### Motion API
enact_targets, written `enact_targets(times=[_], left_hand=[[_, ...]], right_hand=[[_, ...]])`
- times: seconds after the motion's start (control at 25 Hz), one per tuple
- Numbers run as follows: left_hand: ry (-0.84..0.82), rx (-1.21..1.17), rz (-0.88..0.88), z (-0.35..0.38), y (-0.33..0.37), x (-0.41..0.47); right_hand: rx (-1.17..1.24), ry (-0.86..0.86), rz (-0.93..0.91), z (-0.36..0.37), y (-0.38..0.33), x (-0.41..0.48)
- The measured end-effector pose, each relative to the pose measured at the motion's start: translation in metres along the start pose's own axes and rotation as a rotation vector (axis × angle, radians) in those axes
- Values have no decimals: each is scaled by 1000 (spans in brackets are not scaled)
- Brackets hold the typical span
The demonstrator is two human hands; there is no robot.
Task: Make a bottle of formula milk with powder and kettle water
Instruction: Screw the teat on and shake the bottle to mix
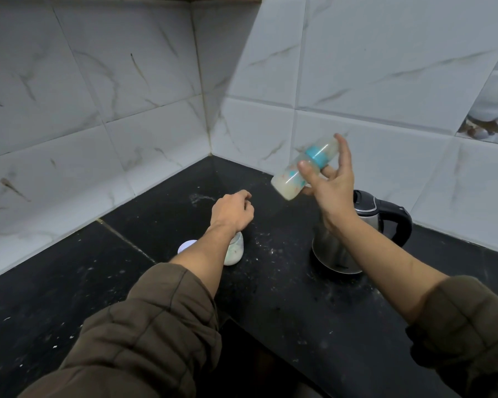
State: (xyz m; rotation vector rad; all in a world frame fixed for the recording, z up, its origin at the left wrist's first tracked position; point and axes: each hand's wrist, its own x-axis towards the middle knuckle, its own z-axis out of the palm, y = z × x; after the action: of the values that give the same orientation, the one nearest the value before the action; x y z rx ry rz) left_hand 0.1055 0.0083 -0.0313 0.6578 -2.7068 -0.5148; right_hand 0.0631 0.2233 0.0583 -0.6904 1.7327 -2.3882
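Brown sleeves (144, 326) nearest; my right hand (328, 185) clamps the capped bottle (288, 182), tilted above the kettle (331, 254), probably for shaking, while my left hand (233, 209) hangs loosely curled, empty, over the worktop's (270, 297) powder jar (235, 252).

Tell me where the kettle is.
In the head view the kettle stands on the counter at right, by the wall, partly behind the right forearm, with the jar to its left.

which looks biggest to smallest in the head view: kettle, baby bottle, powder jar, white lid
1. kettle
2. baby bottle, though it is held up nearer the camera
3. powder jar, partly hidden by the left forearm, so its place against the bottle is unsure
4. white lid
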Motion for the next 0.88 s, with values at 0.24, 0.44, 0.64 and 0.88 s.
enact_targets(times=[0.24, 0.44, 0.64, 0.88], left_hand=[[-12, -6, 7, 2, 4, -1], [-7, -1, -1, 1, 3, 1], [-8, 1, 11, 0, 5, 3], [4, 9, 4, 1, 4, 3]], right_hand=[[-270, -437, 78, -9, 8, -21], [-20, 52, -27, -1, 0, -5], [-428, -410, 35, -12, 11, -16], [-94, 91, -24, -2, 1, 1]])
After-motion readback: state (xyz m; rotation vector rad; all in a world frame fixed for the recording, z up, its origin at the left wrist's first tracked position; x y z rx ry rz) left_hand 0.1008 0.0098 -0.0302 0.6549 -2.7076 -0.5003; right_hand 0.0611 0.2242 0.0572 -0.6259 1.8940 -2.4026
